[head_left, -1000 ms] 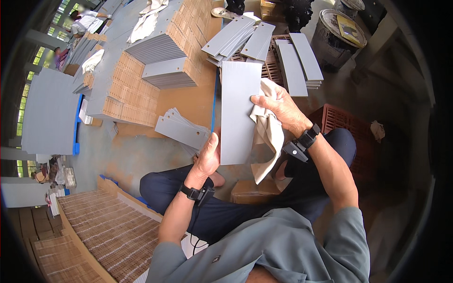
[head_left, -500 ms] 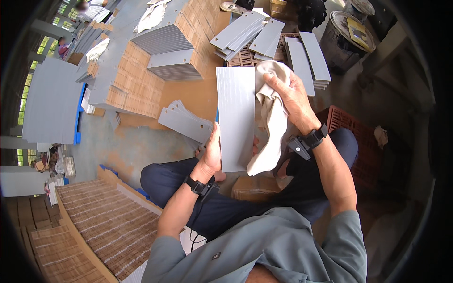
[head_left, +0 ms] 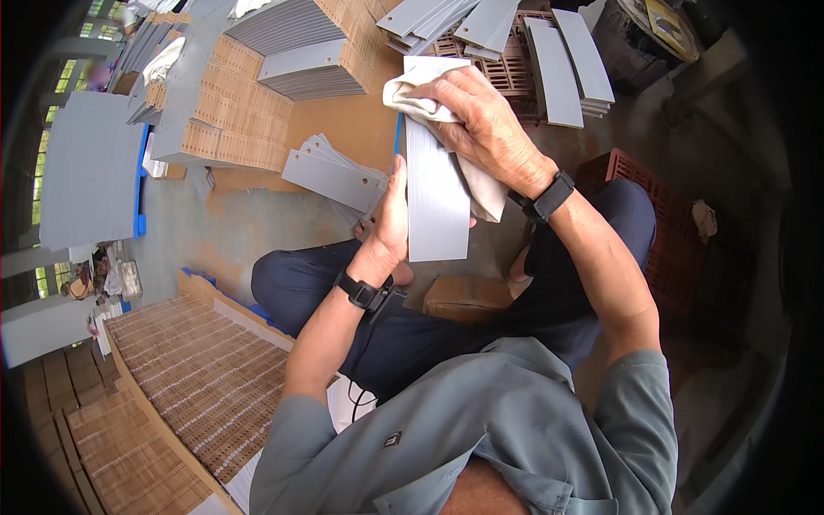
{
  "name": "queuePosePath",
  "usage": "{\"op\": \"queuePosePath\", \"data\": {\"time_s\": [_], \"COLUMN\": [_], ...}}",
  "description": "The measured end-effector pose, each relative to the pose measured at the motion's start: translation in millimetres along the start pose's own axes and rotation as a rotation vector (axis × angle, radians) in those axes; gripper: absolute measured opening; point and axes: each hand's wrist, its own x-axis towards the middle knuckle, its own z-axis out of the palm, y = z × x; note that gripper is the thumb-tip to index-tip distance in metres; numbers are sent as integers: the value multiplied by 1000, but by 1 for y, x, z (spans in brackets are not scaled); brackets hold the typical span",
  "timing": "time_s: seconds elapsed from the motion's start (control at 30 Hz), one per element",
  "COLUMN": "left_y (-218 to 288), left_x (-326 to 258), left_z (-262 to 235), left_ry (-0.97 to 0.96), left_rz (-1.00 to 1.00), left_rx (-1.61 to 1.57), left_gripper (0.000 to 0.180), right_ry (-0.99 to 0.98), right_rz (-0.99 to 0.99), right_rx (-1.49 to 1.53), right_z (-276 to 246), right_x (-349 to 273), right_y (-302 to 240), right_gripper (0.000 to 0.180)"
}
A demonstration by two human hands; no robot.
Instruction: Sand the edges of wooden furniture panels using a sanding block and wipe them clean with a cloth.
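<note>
A grey flat slat [head_left: 438, 206] is held up in front of me, its long side running away from my body. My left hand [head_left: 392, 210] grips it along the left edge, the thumb on top and the fingers underneath. Bunched in my right hand [head_left: 485, 120] is a cream cloth [head_left: 412, 93], pressed over the slat's far end. One loose end of the cloth hangs down along the slat's right edge. The fingertips of my right hand are partly hidden in its folds.
Beyond the slat lie fanned grey slats [head_left: 335, 172] with holes, and tall stacks [head_left: 245, 103] stand at the far left. More slats [head_left: 554, 73] rest on a brown plastic crate [head_left: 512, 69]. A small cardboard box [head_left: 468, 296] sits between my legs, a brown-patterned tray [head_left: 202, 378] at lower left.
My right hand has moved left with the cloth, from beside the slat onto its far end. The slat appears higher in view, and the scene has shifted slightly upward.
</note>
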Motion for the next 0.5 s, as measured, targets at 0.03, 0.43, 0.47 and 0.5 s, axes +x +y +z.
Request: {"op": "queuePosePath", "data": {"time_s": [0.03, 0.43, 0.47, 0.5], "left_y": [-4, 61, 65, 68], "left_x": [3, -2, -6, -9], "left_z": [-12, -21, -15, -12], "left_ry": [101, -59, -46, -34], "left_rz": [58, 372, 398, 422], "left_rx": [-7, -131, -116, -100], "left_gripper": [85, 87, 87, 86], "right_ry": [-72, -1003, -986, -991], "right_rz": [-47, -122, -69, -48], "right_rx": [31, 447, 497, 497], "right_z": [11, 39, 35, 32], "right_x": [-5, -98, -100, -98], "right_y": [-6, -69, -65, -58], "right_gripper": [44, 38, 36, 35]}}
